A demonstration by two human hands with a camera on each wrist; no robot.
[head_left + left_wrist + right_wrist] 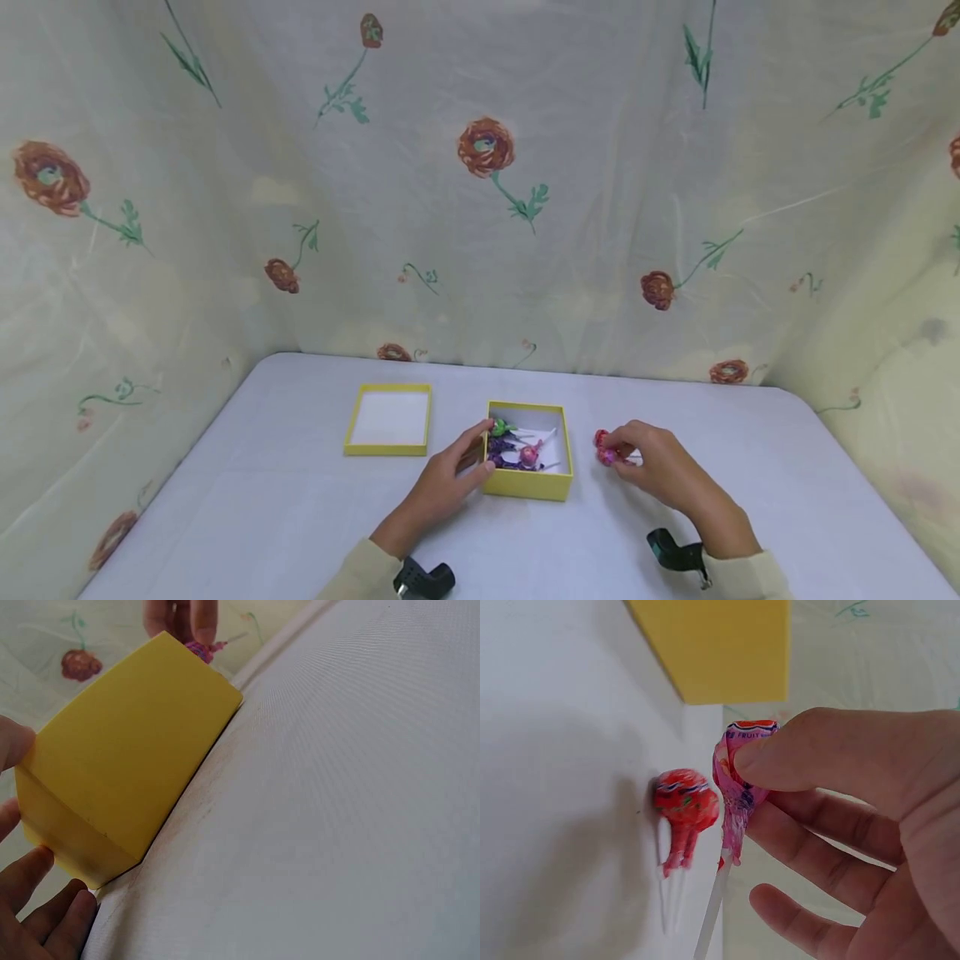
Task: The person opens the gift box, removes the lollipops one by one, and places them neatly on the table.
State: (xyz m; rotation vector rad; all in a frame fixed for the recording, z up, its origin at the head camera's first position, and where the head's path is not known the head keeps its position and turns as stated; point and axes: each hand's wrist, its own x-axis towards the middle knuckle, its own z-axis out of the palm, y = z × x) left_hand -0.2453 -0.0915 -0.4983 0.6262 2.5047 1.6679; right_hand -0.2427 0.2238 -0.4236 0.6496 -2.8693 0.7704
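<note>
My left hand (446, 483) holds the open yellow box (525, 485) at its left side, thumb near the front corner and fingers along the wall. Inside lie several wrapped lollipops: a green one (500, 427), a pink one (529, 455) and dark purple ones (497, 450). To the right of the box, my right hand (660, 467) pinches a pink lollipop (724, 761) by its wrapped head between thumb and finger, its white stick pointing down in the right wrist view. Beside it on the table lies a red lollipop (686, 801).
A yellow-rimmed lid (386, 450) with a white inside lies left of the box. A white cloth covers the table (247, 500). Flower-printed curtains (585, 275) stand behind the table and along both sides.
</note>
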